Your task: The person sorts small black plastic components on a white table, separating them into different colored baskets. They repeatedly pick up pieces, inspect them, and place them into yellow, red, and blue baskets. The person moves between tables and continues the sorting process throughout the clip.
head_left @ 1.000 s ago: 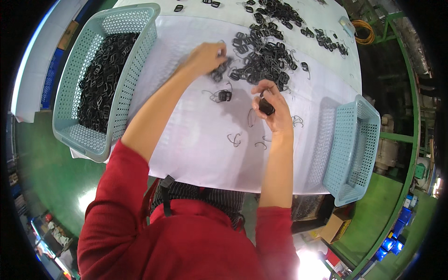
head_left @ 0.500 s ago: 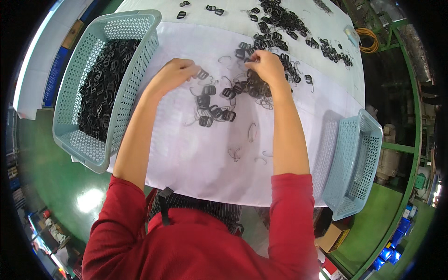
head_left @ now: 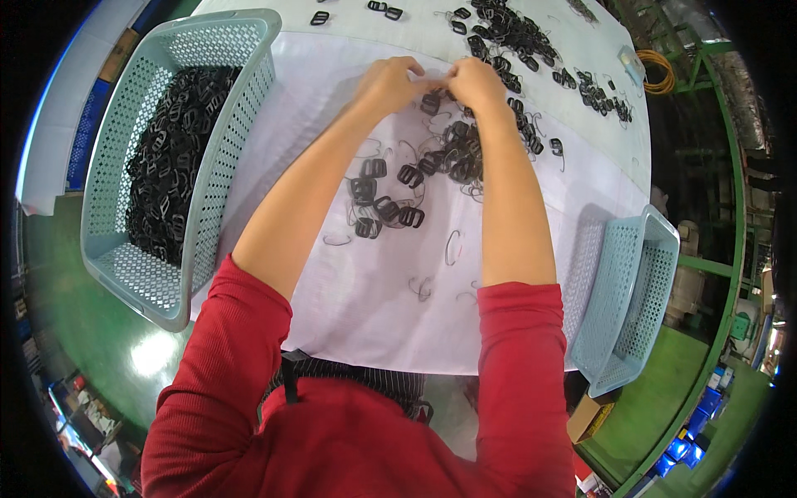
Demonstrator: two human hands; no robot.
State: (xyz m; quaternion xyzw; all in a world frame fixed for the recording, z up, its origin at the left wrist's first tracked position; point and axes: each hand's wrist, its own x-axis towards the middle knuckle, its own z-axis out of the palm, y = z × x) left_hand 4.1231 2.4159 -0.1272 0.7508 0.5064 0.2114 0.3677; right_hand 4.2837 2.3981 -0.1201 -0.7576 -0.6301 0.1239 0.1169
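Observation:
My left hand (head_left: 392, 85) and my right hand (head_left: 476, 81) meet over the far side of the white-covered table, fingertips touching or nearly so. The fingers of both are drawn together; whatever is between them is too small and hidden to make out. Just below the fingertips shows a black slotted buckle (head_left: 430, 103). Nearer to me lies a heap of black buckles (head_left: 459, 153), partly behind my right forearm, with thin loops of dark string among them. A looser group of buckles (head_left: 386, 207) sits to its left.
A light-blue basket (head_left: 270, 79) full of black buckles stands at the left. Another light-blue basket (head_left: 614, 319) stands at the right table edge. More buckles (head_left: 510, 31) are piled at the back. Loose string loops (head_left: 452, 247) lie on the white sheet (head_left: 365, 307).
My left hand has moved right and away from me to meet my right hand; the buckle at its fingertips no longer shows. My right hand has shifted slightly farther off. The view has shifted a little.

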